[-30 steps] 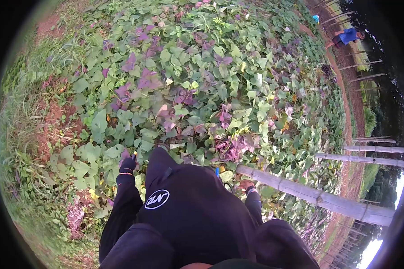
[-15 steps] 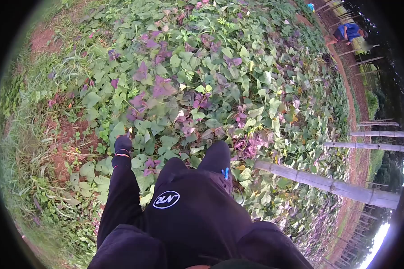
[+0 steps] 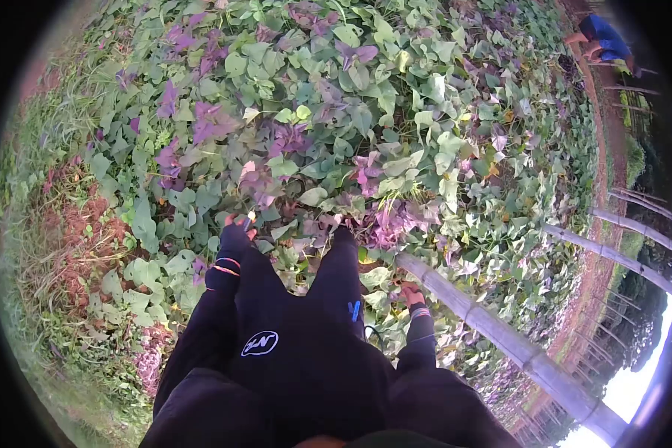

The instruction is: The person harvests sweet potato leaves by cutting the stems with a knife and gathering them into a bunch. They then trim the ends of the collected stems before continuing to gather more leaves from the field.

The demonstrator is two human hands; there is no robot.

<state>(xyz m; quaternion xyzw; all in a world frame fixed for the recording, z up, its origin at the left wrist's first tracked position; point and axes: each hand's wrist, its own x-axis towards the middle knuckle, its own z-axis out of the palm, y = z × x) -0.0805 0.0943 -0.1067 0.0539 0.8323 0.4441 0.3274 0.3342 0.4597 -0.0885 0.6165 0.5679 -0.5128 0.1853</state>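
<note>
My left hand (image 3: 237, 227), in a dark sleeve with orange and white bands at the wrist, is closed around a small dark object with a pale tip (image 3: 250, 216). Its kind I cannot tell. Broad green and purple leaves (image 3: 257, 187) surround that hand, beside my left knee. Low on the right, my right hand (image 3: 411, 294) hangs over pale green leaves (image 3: 377, 278) with its fingers loosely apart. Close to it on the right runs a bamboo pole (image 3: 467, 310).
Dense leafy vines (image 3: 396, 97) cover the ground ahead. Bare reddish soil (image 3: 89, 246) and grass lie at left. More bamboo poles (image 3: 605, 250) stand along a dirt path (image 3: 608, 142) at right. A person in blue (image 3: 605, 37) bends over at the far upper right.
My right hand has come into view beside the bamboo pole. My left hand has shifted right, nearer my knee. The view has turned, and the person in blue now bends lower.
</note>
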